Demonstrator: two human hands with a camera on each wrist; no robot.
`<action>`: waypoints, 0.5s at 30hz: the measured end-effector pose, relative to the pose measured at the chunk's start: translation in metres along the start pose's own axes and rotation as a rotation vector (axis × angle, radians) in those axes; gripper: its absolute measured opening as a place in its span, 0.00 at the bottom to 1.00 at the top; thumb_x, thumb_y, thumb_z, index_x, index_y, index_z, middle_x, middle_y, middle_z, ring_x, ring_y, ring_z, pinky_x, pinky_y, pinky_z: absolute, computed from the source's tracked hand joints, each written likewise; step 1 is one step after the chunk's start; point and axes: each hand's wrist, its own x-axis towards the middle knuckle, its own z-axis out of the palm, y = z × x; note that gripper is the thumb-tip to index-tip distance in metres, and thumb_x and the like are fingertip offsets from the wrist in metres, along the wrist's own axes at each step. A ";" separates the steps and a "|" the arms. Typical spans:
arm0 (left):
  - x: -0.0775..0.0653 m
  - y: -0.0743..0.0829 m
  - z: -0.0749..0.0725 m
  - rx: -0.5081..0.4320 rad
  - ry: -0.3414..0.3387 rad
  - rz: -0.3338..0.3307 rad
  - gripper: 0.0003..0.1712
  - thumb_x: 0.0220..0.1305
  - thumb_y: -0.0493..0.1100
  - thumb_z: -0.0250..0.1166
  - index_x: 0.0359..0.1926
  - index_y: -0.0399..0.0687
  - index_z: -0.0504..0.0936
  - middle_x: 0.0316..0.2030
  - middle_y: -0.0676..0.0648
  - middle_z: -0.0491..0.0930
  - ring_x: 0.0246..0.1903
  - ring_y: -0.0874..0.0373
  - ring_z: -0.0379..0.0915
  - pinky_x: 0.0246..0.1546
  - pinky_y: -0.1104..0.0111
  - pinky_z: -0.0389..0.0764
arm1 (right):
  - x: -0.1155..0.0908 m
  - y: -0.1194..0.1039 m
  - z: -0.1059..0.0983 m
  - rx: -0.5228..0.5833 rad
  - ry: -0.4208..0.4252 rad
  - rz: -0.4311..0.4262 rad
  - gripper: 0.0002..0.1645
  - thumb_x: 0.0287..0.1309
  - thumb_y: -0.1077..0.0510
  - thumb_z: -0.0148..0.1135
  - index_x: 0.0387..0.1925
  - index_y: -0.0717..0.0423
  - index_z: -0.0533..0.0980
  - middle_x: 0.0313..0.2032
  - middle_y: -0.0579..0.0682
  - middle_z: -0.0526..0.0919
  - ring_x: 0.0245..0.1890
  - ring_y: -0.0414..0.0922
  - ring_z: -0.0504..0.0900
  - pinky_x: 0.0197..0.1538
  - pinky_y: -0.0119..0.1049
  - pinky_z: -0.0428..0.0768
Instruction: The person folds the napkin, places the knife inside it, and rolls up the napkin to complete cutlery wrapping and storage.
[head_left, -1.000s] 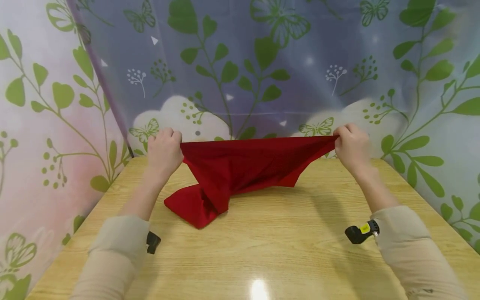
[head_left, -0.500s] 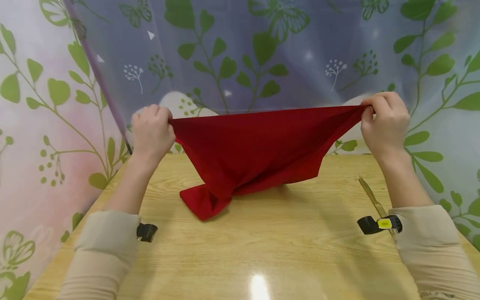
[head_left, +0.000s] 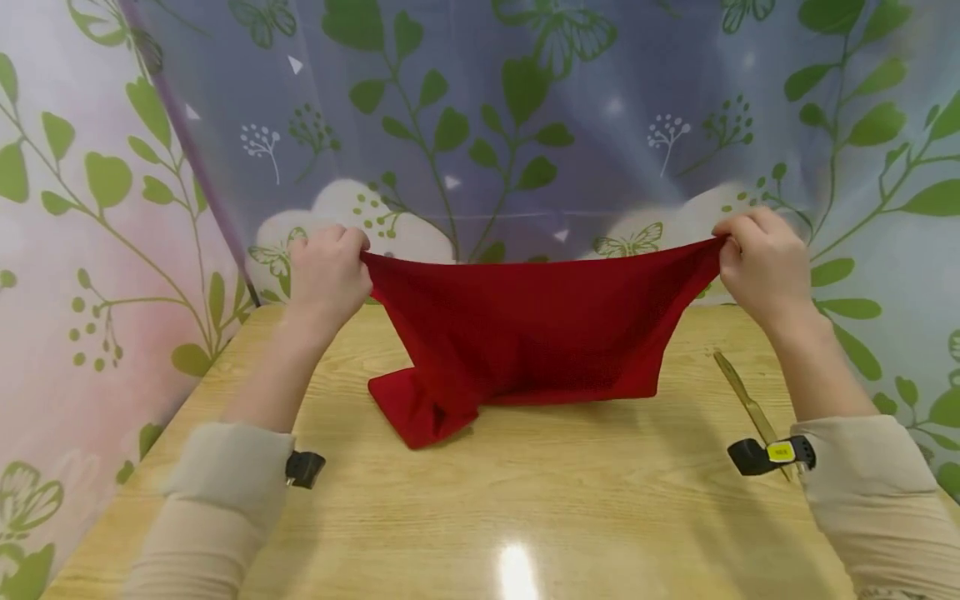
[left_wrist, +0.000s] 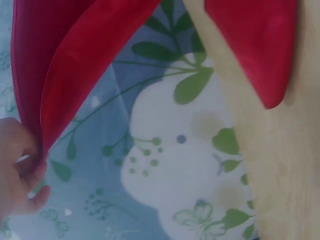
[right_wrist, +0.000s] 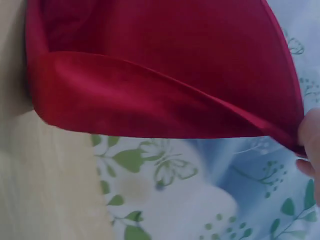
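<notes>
A red cloth [head_left: 540, 325] hangs between my two hands above the wooden table, its top edge sagging slightly. My left hand [head_left: 330, 271] pinches one upper corner, and my right hand [head_left: 765, 262] pinches the other. At the lower left, a bunched, folded flap of the cloth lies on the tabletop. In the left wrist view the fingers of my left hand [left_wrist: 20, 170] squeeze the gathered corner of the cloth [left_wrist: 80, 65]. In the right wrist view, my right hand [right_wrist: 311, 145] grips its corner, and the side edge of the cloth [right_wrist: 150, 100] curls over.
A thin gold-coloured strip-like object [head_left: 742, 392] lies on the table [head_left: 480, 508] at the right, partly behind the right wrist camera [head_left: 772, 454]. Patterned fabric walls [head_left: 480, 125] stand behind the table and at both sides.
Over the second, both hands rose and moved apart, stretching the cloth wider; then they came down a little and the left moved inward. The cloth hangs more spread. The gold-coloured object came into view.
</notes>
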 end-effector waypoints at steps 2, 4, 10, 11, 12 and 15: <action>-0.002 0.000 0.006 -0.010 -0.121 -0.078 0.13 0.49 0.27 0.49 0.33 0.32 0.79 0.30 0.35 0.78 0.32 0.38 0.72 0.33 0.48 0.68 | -0.008 0.004 0.004 0.010 -0.100 0.052 0.13 0.48 0.76 0.45 0.30 0.71 0.76 0.30 0.66 0.77 0.33 0.62 0.75 0.36 0.53 0.73; -0.004 0.000 0.012 -0.002 -0.244 -0.151 0.14 0.50 0.28 0.49 0.35 0.33 0.80 0.33 0.35 0.78 0.34 0.38 0.72 0.34 0.48 0.70 | -0.015 0.007 0.008 0.015 -0.193 0.117 0.12 0.49 0.75 0.45 0.32 0.71 0.76 0.32 0.66 0.76 0.35 0.62 0.75 0.38 0.54 0.72; -0.006 -0.004 0.032 0.132 -0.456 -0.229 0.09 0.49 0.30 0.51 0.29 0.37 0.78 0.27 0.38 0.77 0.31 0.38 0.73 0.34 0.51 0.71 | -0.034 0.016 0.029 -0.014 -0.447 0.240 0.11 0.51 0.73 0.46 0.35 0.71 0.75 0.35 0.68 0.75 0.39 0.65 0.74 0.41 0.56 0.71; -0.006 -0.004 0.036 0.157 -0.465 -0.232 0.08 0.48 0.31 0.51 0.25 0.38 0.77 0.25 0.39 0.77 0.29 0.39 0.73 0.33 0.52 0.71 | -0.037 0.017 0.033 -0.028 -0.476 0.246 0.11 0.51 0.73 0.46 0.35 0.70 0.75 0.35 0.68 0.75 0.39 0.65 0.74 0.41 0.56 0.70; -0.007 -0.005 0.040 0.169 -0.470 -0.243 0.07 0.48 0.31 0.51 0.22 0.39 0.75 0.22 0.41 0.75 0.27 0.40 0.73 0.31 0.53 0.71 | -0.040 0.018 0.037 -0.042 -0.492 0.249 0.11 0.50 0.72 0.47 0.34 0.71 0.75 0.35 0.68 0.75 0.38 0.65 0.74 0.41 0.56 0.70; -0.009 -0.007 0.051 0.170 -0.462 -0.279 0.10 0.47 0.31 0.51 0.13 0.43 0.69 0.16 0.44 0.71 0.22 0.44 0.72 0.25 0.57 0.70 | -0.047 0.020 0.049 -0.091 -0.473 0.240 0.11 0.49 0.72 0.48 0.33 0.71 0.76 0.33 0.67 0.76 0.36 0.65 0.74 0.40 0.55 0.71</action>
